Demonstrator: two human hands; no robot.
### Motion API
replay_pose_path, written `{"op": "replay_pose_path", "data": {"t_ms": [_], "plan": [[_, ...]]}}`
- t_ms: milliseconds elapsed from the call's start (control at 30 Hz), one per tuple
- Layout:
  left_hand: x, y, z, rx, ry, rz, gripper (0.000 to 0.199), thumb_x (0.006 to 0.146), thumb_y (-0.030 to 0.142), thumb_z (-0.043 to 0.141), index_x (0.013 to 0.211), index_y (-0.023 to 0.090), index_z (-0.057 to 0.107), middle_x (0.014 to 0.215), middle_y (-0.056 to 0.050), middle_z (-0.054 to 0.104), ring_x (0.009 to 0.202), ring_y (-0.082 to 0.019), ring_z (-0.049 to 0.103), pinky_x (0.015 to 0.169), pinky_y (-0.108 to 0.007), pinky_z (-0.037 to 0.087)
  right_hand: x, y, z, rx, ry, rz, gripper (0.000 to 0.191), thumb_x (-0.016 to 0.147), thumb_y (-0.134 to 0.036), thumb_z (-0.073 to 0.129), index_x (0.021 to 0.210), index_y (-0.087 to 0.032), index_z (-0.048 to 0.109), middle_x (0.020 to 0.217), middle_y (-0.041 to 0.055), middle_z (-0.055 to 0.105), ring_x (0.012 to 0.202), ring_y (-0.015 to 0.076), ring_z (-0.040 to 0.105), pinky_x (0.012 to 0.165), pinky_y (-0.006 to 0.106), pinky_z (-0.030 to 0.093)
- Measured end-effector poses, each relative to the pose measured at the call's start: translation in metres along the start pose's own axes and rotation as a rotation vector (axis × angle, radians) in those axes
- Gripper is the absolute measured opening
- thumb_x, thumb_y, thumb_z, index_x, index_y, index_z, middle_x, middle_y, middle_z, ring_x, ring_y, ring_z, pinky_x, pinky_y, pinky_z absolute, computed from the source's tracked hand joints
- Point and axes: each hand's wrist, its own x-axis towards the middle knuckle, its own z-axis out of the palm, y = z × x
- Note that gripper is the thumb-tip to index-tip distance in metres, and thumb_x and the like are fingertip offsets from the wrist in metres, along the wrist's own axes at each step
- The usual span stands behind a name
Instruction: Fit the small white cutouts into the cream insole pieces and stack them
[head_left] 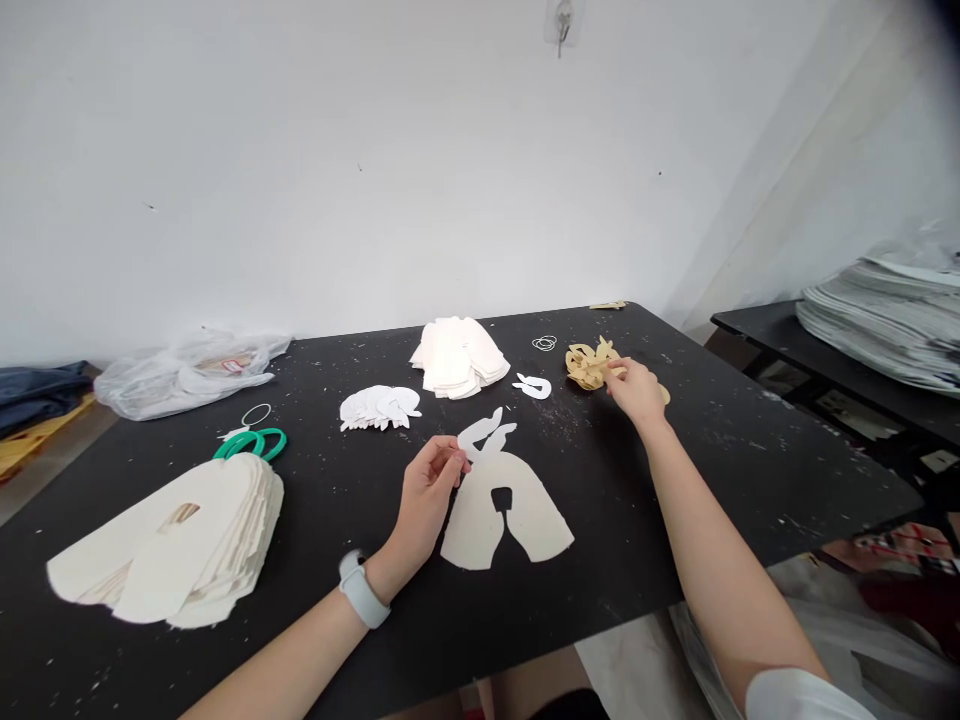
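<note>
My left hand (435,480) pinches a small white cut-out (486,436) with curved prongs, held at the top of a cream arch-shaped piece (517,490) that lies on the black table (337,560). That cream piece has a square hole and a slit down to its lower edge. Farther right, my right hand (636,390) has its fingers closed at a pile of tan cut-outs (586,366), on a tan piece. Another white cut-out (534,386) lies between the tan pile and a stack of cream pieces (459,356).
At the left are a large cream stack (165,540), green scissor-like handles (251,441) and a plastic bag (187,372). White cut-outs (379,406) lie mid-table, thin bands (544,343) farther back. A side table at right holds stacked sheets (885,320).
</note>
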Motion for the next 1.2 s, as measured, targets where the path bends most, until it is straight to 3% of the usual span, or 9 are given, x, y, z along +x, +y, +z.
{"op": "replay_pose_path", "data": {"t_ms": [100, 200, 333, 467, 533, 633, 867, 1067, 1200], "plan": [[0.0, 0.0, 0.0, 0.004, -0.018, 0.021, 0.013, 0.093, 0.034, 0.059, 0.09, 0.021, 0.061, 0.078, 0.001, 0.061, 0.072, -0.013, 0.054, 0.068, -0.023, 0.043, -0.003, -0.005, -0.004, -0.013, 0.054, -0.022, 0.029, 0.07, -0.019, 0.055, 0.099, -0.021, 0.059, 0.069, 0.0027, 0.058, 0.088, 0.028, 0.056, 0.076, 0.035, 0.037], [0.0, -0.001, 0.0, 0.009, -0.056, 0.041, 0.016, 0.092, 0.036, 0.061, 0.092, 0.021, 0.063, 0.083, -0.002, 0.065, 0.078, -0.016, 0.058, 0.068, -0.025, 0.045, -0.016, -0.022, 0.002, 0.075, -0.055, -0.103, 0.023, 0.078, -0.023, 0.05, 0.1, -0.022, 0.055, 0.068, 0.0011, 0.057, 0.073, 0.0215, 0.055, 0.066, 0.031, 0.039], [-0.002, -0.003, -0.001, 0.011, -0.116, 0.08, 0.016, 0.09, 0.037, 0.064, 0.091, 0.02, 0.067, 0.085, -0.003, 0.066, 0.077, -0.016, 0.06, 0.068, -0.026, 0.047, -0.046, -0.049, 0.023, 0.243, -0.514, -0.197, 0.018, 0.086, -0.035, 0.048, 0.093, -0.021, 0.057, 0.061, -0.0027, 0.055, 0.048, 0.012, 0.045, 0.047, 0.024, 0.035], [-0.002, -0.002, -0.006, 0.061, -0.136, 0.13, 0.017, 0.09, 0.036, 0.065, 0.092, 0.02, 0.069, 0.088, -0.005, 0.068, 0.079, -0.019, 0.062, 0.072, -0.029, 0.049, -0.08, -0.065, 0.041, 0.326, -1.008, -0.239, 0.032, 0.088, -0.047, 0.052, 0.088, -0.017, 0.065, 0.063, -0.0002, 0.061, 0.045, 0.0093, 0.047, 0.042, 0.022, 0.035], [-0.001, 0.0, -0.01, 0.095, -0.133, 0.166, 0.016, 0.09, 0.035, 0.065, 0.092, 0.02, 0.07, 0.088, -0.006, 0.069, 0.08, -0.019, 0.062, 0.071, -0.029, 0.049, -0.091, -0.069, 0.043, 0.351, -1.185, -0.242, 0.037, 0.088, -0.049, 0.054, 0.088, -0.015, 0.068, 0.065, 0.0009, 0.062, 0.046, 0.0088, 0.049, 0.042, 0.021, 0.036], [0.001, 0.003, -0.015, 0.129, -0.142, 0.219, 0.014, 0.09, 0.033, 0.065, 0.092, 0.021, 0.071, 0.088, -0.006, 0.069, 0.08, -0.019, 0.062, 0.069, -0.029, 0.049, -0.1, -0.073, 0.042, 0.449, -1.35, -0.216, 0.033, 0.089, -0.045, 0.058, 0.088, -0.014, 0.069, 0.067, -0.0003, 0.06, 0.048, 0.0071, 0.047, 0.042, 0.02, 0.033], [0.003, 0.006, -0.02, 0.18, -0.141, 0.276, 0.012, 0.091, 0.031, 0.064, 0.092, 0.021, 0.072, 0.088, -0.006, 0.071, 0.081, -0.019, 0.064, 0.069, -0.03, 0.049, -0.105, -0.076, 0.038, 0.511, -1.432, -0.157, 0.018, 0.078, -0.031, 0.071, 0.079, -0.014, 0.069, 0.065, -0.0015, 0.06, 0.048, 0.0058, 0.044, 0.044, 0.021, 0.029], [0.006, 0.014, -0.019, 0.237, -0.14, 0.25, 0.016, 0.091, 0.032, 0.062, 0.098, 0.021, 0.071, 0.092, -0.006, 0.072, 0.073, -0.017, 0.062, 0.064, -0.028, 0.047, -0.112, -0.078, 0.029, 0.505, -1.314, -0.098, 0.019, 0.077, -0.033, 0.071, 0.075, -0.014, 0.068, 0.057, -0.0037, 0.053, 0.048, 0.0067, 0.042, 0.044, 0.021, 0.032], [0.011, 0.015, -0.02, 0.365, -0.232, 0.212, 0.016, 0.09, 0.027, 0.059, 0.103, 0.023, 0.068, 0.093, -0.003, 0.072, 0.073, -0.016, 0.061, 0.062, -0.025, 0.043, -0.121, -0.072, 0.022, 0.535, -1.192, -0.036, 0.021, 0.08, -0.036, 0.068, 0.076, -0.016, 0.063, 0.061, -0.0035, 0.053, 0.049, 0.0071, 0.044, 0.043, 0.02, 0.033]]}}
